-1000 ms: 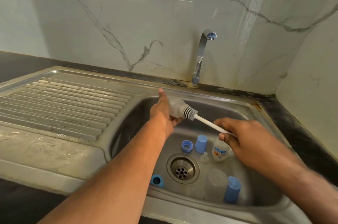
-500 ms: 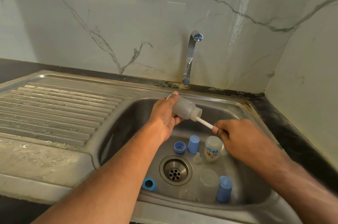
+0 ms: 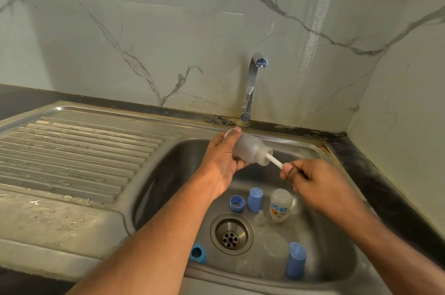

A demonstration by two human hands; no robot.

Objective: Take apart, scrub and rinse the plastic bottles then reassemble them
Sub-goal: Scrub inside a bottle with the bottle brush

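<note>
We had a steel sink (image 3: pixel 154 174) set in a dark counter (image 3: pixel 385 186), ribbed drainboard (image 3: pixel 72 150) on its left. Lying in the basin around the drain (image 3: pixel 232 233): two blue rings (image 3: pixel 237 203), two blue caps (image 3: pixel 255 199), a labelled bottle (image 3: pixel 280 205) and a clear cup (image 3: pixel 274 253).

Frosted translucent white bottle (image 3: pixel 250 149); white brush handle (image 3: pixel 274 162) at its mouth. Around the steel-grey drain (image 3: pixel 231 233): 2 pale blue caps (image 3: pixel 255 199) (image 3: pixel 296 263), 2 deeper blue rings (image 3: pixel 237 203) (image 3: pixel 198 253), 1 clear bottle (image 3: pixel 280 205) with a blue, red and white label. Sink (image 3: pixel 168 167) dull grey steel, ridged drainboard (image 3: pixel 72 150). Wall (image 3: pixel 168 41) pale grey-green marble with dark veins. Counter (image 3: pixel 385 186) black.
</note>
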